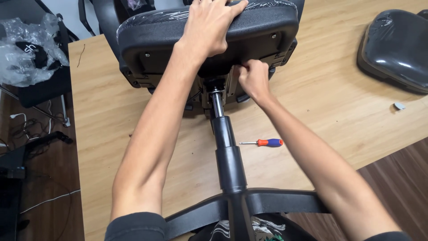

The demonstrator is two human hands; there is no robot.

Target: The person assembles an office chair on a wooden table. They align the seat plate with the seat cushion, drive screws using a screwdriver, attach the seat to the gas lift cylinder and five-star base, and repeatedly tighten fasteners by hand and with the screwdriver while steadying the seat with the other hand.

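A black office chair lies on its side on a wooden table (334, 102). Its seat (160, 40) faces away and its underside faces me. My left hand (211, 27) is spread over the top edge of the seat, gripping it. My right hand (253, 78) is closed on a part of the mechanism under the seat, next to the metal gas-lift rod (217, 103). The black telescopic column (229, 156) runs toward me into the star base (267, 203). A small screwdriver (265, 143) with an orange and blue handle lies on the table right of the column.
A second black padded cushion (394, 47) wrapped in plastic lies at the table's far right, with a small grey cap (399, 106) near it. Crumpled clear plastic (26, 49) sits on another chair at the left. Cables (31, 129) trail on the dark floor.
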